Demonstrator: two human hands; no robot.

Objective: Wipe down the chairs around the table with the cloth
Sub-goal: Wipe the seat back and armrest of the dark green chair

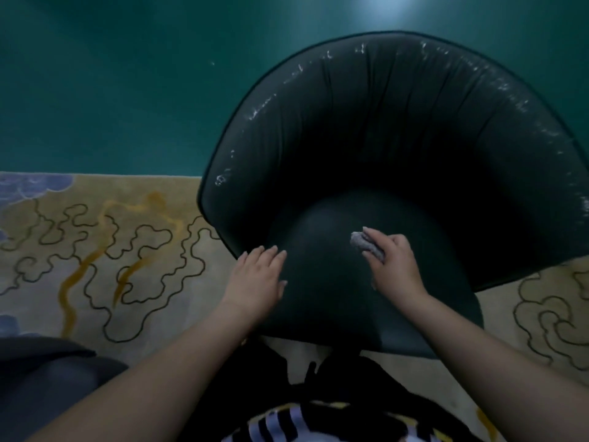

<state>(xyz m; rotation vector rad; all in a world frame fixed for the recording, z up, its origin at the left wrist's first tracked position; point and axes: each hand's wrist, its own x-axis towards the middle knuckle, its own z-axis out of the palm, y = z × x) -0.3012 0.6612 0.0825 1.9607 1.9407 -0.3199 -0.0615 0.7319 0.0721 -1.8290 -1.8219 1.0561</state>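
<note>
A dark green leather chair (pixel 382 129) with a wide curved back stands right in front of me, its rounded seat (pixel 322 282) below the back. The upper rim of the back is worn with white scuffs. My right hand (pixel 393 266) holds a small bunched grey cloth (pixel 363 244) and presses it onto the middle of the seat. My left hand (pixel 256 279) lies flat with straight fingers on the left edge of the seat.
A beige rug (pixel 105 250) with dark squiggly lines and orange streaks lies under the chair. Beyond it is teal floor (pixel 111 90). A dark grey upholstered edge (pixel 41 371) sits at the lower left.
</note>
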